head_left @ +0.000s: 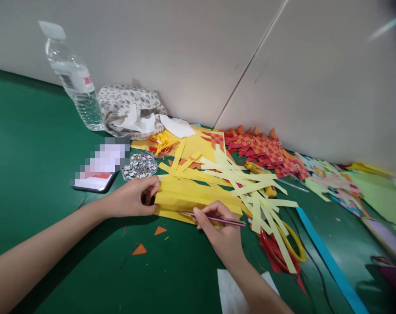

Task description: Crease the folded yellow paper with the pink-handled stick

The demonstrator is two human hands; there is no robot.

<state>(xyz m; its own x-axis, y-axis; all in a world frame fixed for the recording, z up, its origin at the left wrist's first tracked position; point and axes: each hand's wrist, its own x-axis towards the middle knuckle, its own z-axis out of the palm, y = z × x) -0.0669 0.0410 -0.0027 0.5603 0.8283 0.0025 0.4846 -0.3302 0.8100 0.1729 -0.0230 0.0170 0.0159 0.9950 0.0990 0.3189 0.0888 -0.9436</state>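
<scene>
My left hand (134,198) pinches the left end of a folded sheet of yellow paper (187,194) between thumb and fingers. In my right hand (222,231) is a slim pink pen-like tool (232,221), gripped like a pencil. Its tip points left and lies against the paper's lower part, near the fold; whether it is a pen or a blade I cannot make out. Pale yellow paper strips (253,187) lie crisscrossed just right of and behind the sheet. Small orange paper triangles (139,249) rest on the green table in front.
Leftward are a phone (98,168), a bag of googly eyes (139,165), a water bottle (75,83) and a patterned tissue pouch (129,98). Behind lie woven red-orange paper fish (263,146). Red-and-yellow-handled scissors (296,244) and a blue strip (328,257) are at right.
</scene>
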